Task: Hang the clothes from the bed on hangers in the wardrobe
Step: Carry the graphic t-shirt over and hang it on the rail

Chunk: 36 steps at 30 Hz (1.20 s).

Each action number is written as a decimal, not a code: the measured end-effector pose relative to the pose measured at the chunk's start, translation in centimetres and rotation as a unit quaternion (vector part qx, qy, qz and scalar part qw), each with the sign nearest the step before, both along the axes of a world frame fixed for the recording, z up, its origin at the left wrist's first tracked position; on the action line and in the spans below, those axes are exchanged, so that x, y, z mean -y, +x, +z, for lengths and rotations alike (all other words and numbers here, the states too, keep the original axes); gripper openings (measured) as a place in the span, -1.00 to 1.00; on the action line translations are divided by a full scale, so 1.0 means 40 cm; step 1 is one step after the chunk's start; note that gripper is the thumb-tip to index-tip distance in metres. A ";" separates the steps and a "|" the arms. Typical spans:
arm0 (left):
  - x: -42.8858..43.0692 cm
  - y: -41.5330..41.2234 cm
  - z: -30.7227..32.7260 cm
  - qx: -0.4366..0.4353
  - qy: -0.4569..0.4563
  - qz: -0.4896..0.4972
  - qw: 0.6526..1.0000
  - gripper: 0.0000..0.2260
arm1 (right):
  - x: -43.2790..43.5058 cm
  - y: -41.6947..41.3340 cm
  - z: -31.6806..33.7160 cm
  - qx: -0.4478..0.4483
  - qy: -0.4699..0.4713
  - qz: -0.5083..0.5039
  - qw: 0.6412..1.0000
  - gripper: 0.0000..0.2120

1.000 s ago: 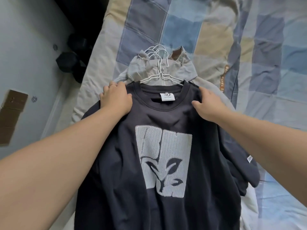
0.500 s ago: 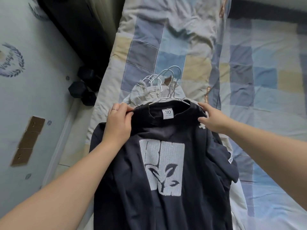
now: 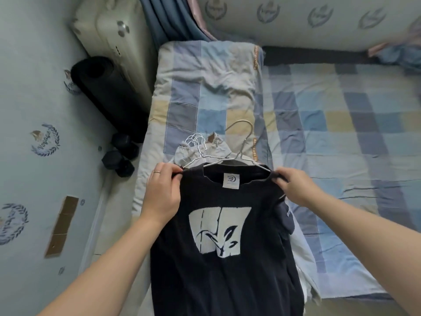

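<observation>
My left hand (image 3: 163, 192) and right hand (image 3: 293, 187) pinch the shirt's (image 3: 223, 258) shoulders on its hanger (image 3: 241, 156), mid-frame. Hanging it and the grey garment (image 3: 205, 153) is still to do, I judge.

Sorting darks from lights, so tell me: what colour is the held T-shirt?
The T-shirt is dark navy with a white chest print, seen in the head view.

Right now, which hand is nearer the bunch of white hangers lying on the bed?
Left. The left hand pinches a shoulder of the dark shirt just below-left of the white hangers; the right hand holds the other shoulder, well off to their right.
</observation>
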<state>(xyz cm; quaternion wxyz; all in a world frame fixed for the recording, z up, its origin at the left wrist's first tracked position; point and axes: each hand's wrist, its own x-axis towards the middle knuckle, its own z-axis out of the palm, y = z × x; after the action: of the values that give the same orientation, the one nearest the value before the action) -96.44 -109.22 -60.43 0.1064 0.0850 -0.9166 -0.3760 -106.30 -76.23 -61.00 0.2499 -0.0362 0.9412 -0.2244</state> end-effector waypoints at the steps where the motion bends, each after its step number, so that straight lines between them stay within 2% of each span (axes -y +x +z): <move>1: -0.010 0.016 0.029 0.005 0.004 -0.006 1.000 -0.93 | -0.021 0.025 0.033 -0.008 -0.017 -0.014 1.000 -0.89; 6: -0.098 0.076 0.146 0.031 0.027 -0.047 0.998 -0.94 | -0.147 0.183 0.209 -0.060 -0.075 -0.060 0.994 -0.74; 11: -0.298 0.078 0.253 0.016 0.040 -0.134 0.990 -0.95 | -0.342 0.382 0.345 -0.101 -0.086 -0.154 0.979 -0.86; 17: -0.640 0.108 0.364 -0.021 0.041 -0.257 0.965 -0.89 | -0.609 0.667 0.445 -0.175 -0.132 -0.325 0.920 -0.88; 21: -0.917 0.193 0.431 -0.054 0.031 -0.336 0.940 -0.90 | -0.811 0.897 0.490 -0.211 -0.131 -0.415 0.876 -0.90; 27: -1.375 0.413 0.493 -0.071 0.032 -0.455 0.887 -0.89 | -1.098 1.314 0.558 -0.257 -0.090 -0.524 0.807 -0.91; 30: -1.599 0.548 0.509 -0.073 0.045 -0.533 0.842 -0.92 | -1.205 1.531 0.573 -0.272 -0.073 -0.576 0.767 -0.93; 34: -1.843 0.737 0.543 -0.068 0.056 -0.616 0.783 -0.92 | -1.291 1.802 0.595 -0.286 -0.044 -0.655 0.698 -0.68; 36: -1.954 0.826 0.568 -0.070 0.061 -0.657 0.748 -0.91 | -1.317 1.920 0.620 -0.292 -0.023 -0.682 0.670 -0.64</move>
<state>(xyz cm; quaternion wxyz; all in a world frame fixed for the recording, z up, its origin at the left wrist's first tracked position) -63.39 -31.05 -37.69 -0.1084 -0.5589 -0.7111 -0.4126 -29.51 -23.55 -36.18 -0.2611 0.5470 0.7229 -0.3316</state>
